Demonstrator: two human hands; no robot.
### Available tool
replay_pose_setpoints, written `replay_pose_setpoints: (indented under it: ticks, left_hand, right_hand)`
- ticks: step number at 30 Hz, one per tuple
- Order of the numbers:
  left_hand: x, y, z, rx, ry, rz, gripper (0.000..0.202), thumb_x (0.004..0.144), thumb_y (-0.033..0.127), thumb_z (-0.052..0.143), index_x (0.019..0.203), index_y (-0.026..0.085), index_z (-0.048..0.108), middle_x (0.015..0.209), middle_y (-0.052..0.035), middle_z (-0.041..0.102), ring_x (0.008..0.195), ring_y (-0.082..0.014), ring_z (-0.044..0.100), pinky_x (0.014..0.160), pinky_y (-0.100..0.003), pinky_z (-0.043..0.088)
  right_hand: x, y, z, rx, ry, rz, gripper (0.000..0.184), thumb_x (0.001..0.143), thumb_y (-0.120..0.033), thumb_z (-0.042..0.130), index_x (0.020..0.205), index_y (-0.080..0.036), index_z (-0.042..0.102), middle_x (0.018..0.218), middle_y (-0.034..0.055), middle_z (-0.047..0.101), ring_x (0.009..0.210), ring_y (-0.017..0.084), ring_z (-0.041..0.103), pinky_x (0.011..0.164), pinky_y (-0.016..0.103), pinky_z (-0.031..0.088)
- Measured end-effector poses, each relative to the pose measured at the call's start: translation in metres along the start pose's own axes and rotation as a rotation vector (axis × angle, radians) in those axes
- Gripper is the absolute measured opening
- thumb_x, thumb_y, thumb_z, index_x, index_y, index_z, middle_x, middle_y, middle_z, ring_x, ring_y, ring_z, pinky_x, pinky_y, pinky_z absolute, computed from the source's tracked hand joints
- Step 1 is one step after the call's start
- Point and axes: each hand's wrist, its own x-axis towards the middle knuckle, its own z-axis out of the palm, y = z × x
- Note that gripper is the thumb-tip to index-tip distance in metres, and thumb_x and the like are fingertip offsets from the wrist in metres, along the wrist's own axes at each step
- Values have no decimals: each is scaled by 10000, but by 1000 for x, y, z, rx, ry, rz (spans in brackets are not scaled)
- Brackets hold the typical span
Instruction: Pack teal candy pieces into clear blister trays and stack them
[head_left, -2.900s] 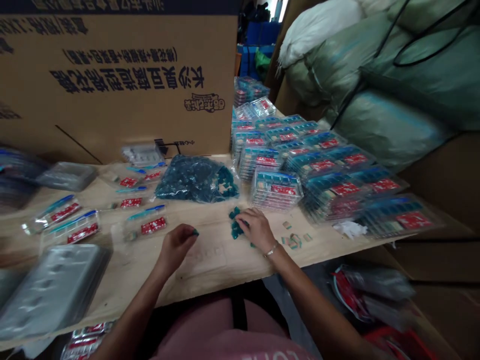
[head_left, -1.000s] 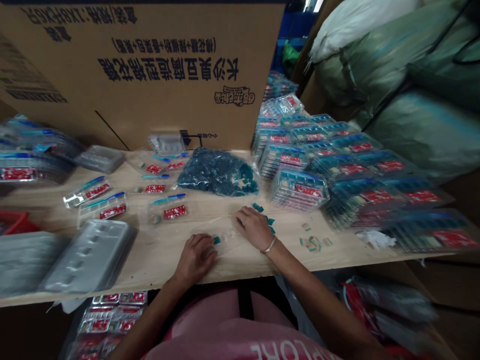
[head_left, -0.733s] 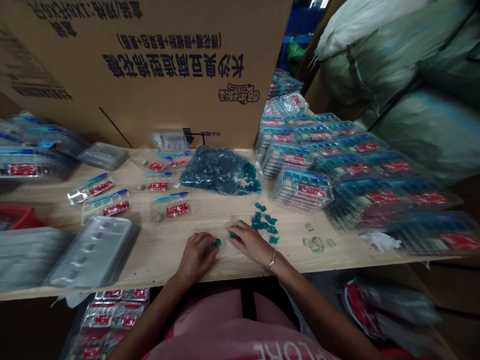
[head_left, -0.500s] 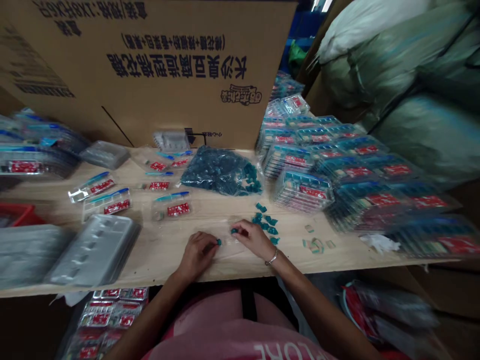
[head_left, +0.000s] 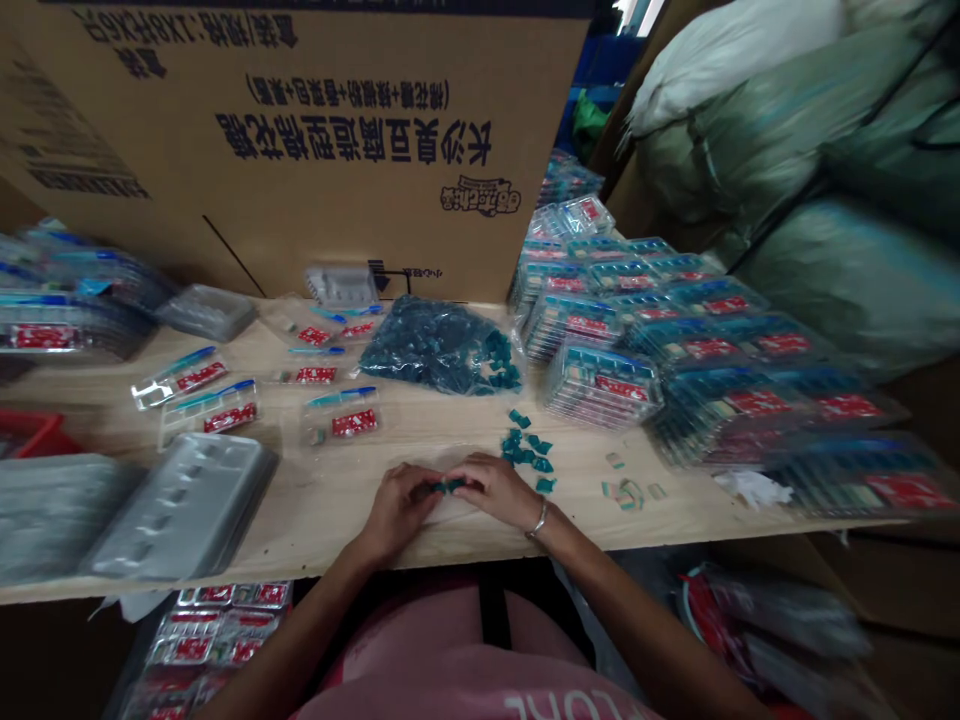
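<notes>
My left hand (head_left: pixel 401 512) and my right hand (head_left: pixel 491 490) meet at their fingertips over the wooden table (head_left: pixel 315 520). Each pinches a small teal plastic piece (head_left: pixel 448 486), and the two pieces almost touch. A thin clear plastic sheet (head_left: pixel 442 505) lies partly under my hands. Just beyond my right hand sits a loose pile of teal pieces (head_left: pixel 525 452). Farther back lies a clear bag of teal pieces (head_left: pixel 442 347). The fingers hide the exact shape of the pinched pieces.
Stacked clear blister packs (head_left: pixel 600 385) fill the right of the table. Small bags with blue sticks and red labels (head_left: pixel 341 415) and silver trays (head_left: pixel 180 505) lie left. A large printed cardboard box (head_left: pixel 300 150) stands behind, and green sacks (head_left: pixel 817 170) rise at right.
My hands have moved together until their fingertips nearly meet over the teal pieces. Earlier they were apart. The loose teal pieces now lie gathered beside my right hand, and the view has shifted slightly.
</notes>
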Motion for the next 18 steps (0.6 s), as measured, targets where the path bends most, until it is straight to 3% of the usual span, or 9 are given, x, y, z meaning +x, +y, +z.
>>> replay_pose_setpoints:
  ticks: [1, 3, 6, 8, 10, 13, 16, 18]
  left_hand:
    - [0, -1, 1, 1, 11, 5, 115, 819, 205, 575, 898, 211, 659, 769, -15, 694, 724, -165, 594, 691, -309, 424]
    - [-1, -2, 1, 46, 16, 67, 112, 835, 219, 559, 889, 212, 657, 802, -21, 702, 756, -176, 597, 712, -324, 422]
    - [-1, -4, 2, 97, 7, 157, 149, 856, 222, 528, 939, 218, 651, 871, -32, 708, 800, -185, 596, 722, -332, 427]
    - [-2, -8, 2, 84, -6, 171, 164, 854, 215, 525, 964, 224, 646, 897, -36, 706, 820, -184, 599, 726, -329, 442]
    - [-2, -12, 2, 53, -14, 160, 205, 837, 201, 535, 1018, 230, 629, 921, -38, 700, 844, -183, 602, 745, -331, 457]
    - [-3, -15, 0, 25, -17, 114, 397, 792, 178, 563, 1186, 227, 533, 948, -40, 692, 876, -188, 600, 784, -347, 470]
    - [-4, -9, -2, 54, -36, 97, 477, 765, 218, 601, 1230, 220, 494, 1062, -61, 660, 960, -209, 584, 843, -378, 456]
    - [-2, 0, -3, 113, -55, 88, 462, 765, 265, 615, 1214, 228, 513, 1169, -81, 611, 1032, -235, 558, 874, -408, 434]
  right_hand:
    - [0, -3, 4, -56, 2, -36, 56, 818, -169, 603, 860, -177, 640, 752, 26, 642, 726, 156, 574, 698, 281, 457]
    - [-1, -8, 10, -136, -12, -97, 104, 856, -190, 554, 780, -180, 624, 765, 33, 653, 751, 163, 578, 734, 299, 453]
    - [-3, -8, 5, -107, 21, -119, 117, 879, -209, 521, 820, -194, 621, 908, 42, 665, 842, 154, 591, 780, 283, 455]
    - [-2, 0, -12, -86, 144, -34, 122, 886, -202, 500, 873, -204, 621, 998, 48, 650, 909, 147, 589, 805, 270, 456]
    - [3, 15, -35, -187, 288, 173, 141, 876, -170, 483, 890, -198, 620, 993, 65, 643, 929, 167, 579, 813, 289, 451]
    - [13, 34, -65, -427, 302, 479, 114, 796, -112, 532, 837, -160, 627, 868, 101, 650, 900, 230, 563, 812, 351, 428]
    - [19, 33, -68, -448, 249, 506, 128, 755, -80, 531, 782, -162, 624, 787, 82, 651, 846, 221, 565, 791, 339, 420]
    - [16, 21, -56, -250, 206, 469, 139, 746, -83, 521, 787, -176, 618, 751, 37, 650, 757, 174, 577, 714, 281, 438]
